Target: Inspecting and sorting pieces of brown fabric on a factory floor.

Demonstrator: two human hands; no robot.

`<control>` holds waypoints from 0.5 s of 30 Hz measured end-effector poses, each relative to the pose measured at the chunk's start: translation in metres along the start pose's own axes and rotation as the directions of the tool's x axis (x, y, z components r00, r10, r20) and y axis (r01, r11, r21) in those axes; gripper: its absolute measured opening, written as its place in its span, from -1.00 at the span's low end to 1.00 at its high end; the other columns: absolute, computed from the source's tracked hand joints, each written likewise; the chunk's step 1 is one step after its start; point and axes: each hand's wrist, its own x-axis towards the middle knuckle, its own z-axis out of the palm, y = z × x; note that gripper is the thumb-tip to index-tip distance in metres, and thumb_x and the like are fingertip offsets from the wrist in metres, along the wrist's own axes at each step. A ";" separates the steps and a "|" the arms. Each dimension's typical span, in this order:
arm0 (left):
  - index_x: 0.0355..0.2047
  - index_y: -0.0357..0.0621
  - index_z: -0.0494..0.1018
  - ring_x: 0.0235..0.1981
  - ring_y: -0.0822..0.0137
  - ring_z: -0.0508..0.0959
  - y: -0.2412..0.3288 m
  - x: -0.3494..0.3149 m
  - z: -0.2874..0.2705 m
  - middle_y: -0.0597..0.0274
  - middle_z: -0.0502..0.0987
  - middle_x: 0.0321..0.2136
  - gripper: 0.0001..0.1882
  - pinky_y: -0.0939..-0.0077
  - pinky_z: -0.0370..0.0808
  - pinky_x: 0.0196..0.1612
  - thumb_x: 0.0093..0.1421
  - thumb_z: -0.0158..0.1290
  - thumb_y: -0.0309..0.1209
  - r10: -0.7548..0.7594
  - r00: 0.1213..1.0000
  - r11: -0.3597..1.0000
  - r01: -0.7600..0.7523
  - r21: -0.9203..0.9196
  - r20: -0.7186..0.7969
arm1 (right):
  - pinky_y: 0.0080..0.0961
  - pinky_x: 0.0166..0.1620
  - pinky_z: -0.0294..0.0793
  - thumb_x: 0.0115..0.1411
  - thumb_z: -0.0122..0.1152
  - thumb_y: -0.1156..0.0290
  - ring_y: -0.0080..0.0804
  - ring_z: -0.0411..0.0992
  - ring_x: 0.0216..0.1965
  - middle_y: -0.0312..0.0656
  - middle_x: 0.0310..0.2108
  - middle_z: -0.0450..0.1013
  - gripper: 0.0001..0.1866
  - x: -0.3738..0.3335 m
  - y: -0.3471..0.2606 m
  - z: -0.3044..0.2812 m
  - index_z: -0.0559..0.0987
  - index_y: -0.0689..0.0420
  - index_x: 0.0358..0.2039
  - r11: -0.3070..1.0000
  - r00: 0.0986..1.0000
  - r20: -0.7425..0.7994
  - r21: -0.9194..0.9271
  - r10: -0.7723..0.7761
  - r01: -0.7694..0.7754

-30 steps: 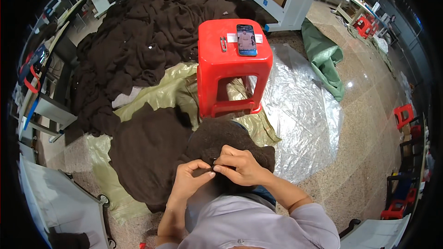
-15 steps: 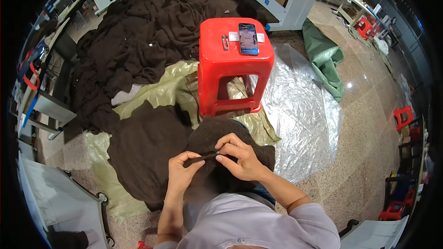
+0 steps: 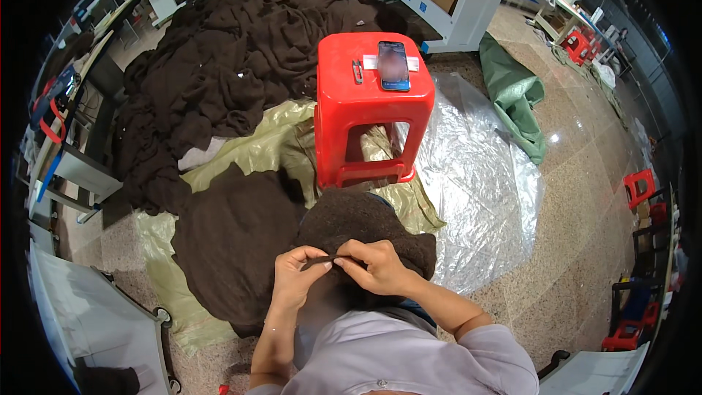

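A dark brown knitted garment (image 3: 351, 219) lies across my lap. My left hand (image 3: 295, 278) pinches a narrow fold of its edge between thumb and fingers. Close beside it, my right hand (image 3: 375, 267) pinches the same fold, the fingertips of both hands almost meeting. Whether the right fingers also hold something small cannot be made out. Ahead of my knees stands a red plastic stool (image 3: 373, 106). On its seat lie a phone (image 3: 393, 66) with a lit screen, a white strip (image 3: 370, 62) partly under it, and small thread snips (image 3: 357, 72).
More dark brown fabric (image 3: 234, 241) lies to my left on yellowish plastic sheeting (image 3: 164, 285). A large heap of brown garments (image 3: 219, 66) spreads behind it. Clear plastic sheeting (image 3: 482, 197) and a green sheet (image 3: 512, 95) lie right. A wheeled white cart (image 3: 110, 314) stands lower left.
My hands have drawn closer together along the fold. The right hand has come down and left, and the left hand has shifted slightly right. The phone screen looks different.
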 end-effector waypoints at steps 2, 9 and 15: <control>-0.34 -0.32 0.58 -0.43 0.54 0.55 -0.008 0.003 0.001 0.28 0.61 -0.41 -0.88 0.71 0.48 -0.28 0.09 0.14 -0.70 0.082 0.993 0.994 -0.087 -0.071 -0.081 | -0.34 -0.55 0.38 0.14 0.28 0.48 -0.14 0.47 -0.59 -0.10 -0.60 0.46 -0.89 0.000 -0.001 0.006 0.51 0.15 -0.35 0.995 0.994 -0.035 -0.021 -0.103 0.103; -0.31 -0.35 0.58 -0.39 0.56 0.54 -0.015 0.003 0.030 0.28 0.60 -0.38 -0.78 0.70 0.45 -0.26 0.07 0.02 -0.78 0.227 0.925 0.959 -0.266 -0.095 -0.304 | -0.37 -0.54 0.37 0.07 0.33 0.55 -0.20 0.42 -0.63 -0.13 -0.63 0.39 -0.84 0.001 -0.002 0.007 0.53 0.19 -0.34 0.981 0.984 -0.032 -0.093 -0.173 0.169; -0.34 -0.30 0.55 -0.38 0.44 0.58 -0.001 0.006 -0.015 0.21 0.61 -0.41 -0.85 0.60 0.50 -0.20 0.08 0.06 -0.71 0.059 0.962 0.965 -0.123 -0.231 -0.266 | -0.36 -0.20 0.48 0.04 0.43 0.35 -0.17 0.47 -0.21 -0.14 -0.26 0.44 -0.68 -0.002 -0.003 -0.039 0.56 0.15 -0.22 0.988 0.992 0.128 -0.155 0.019 0.001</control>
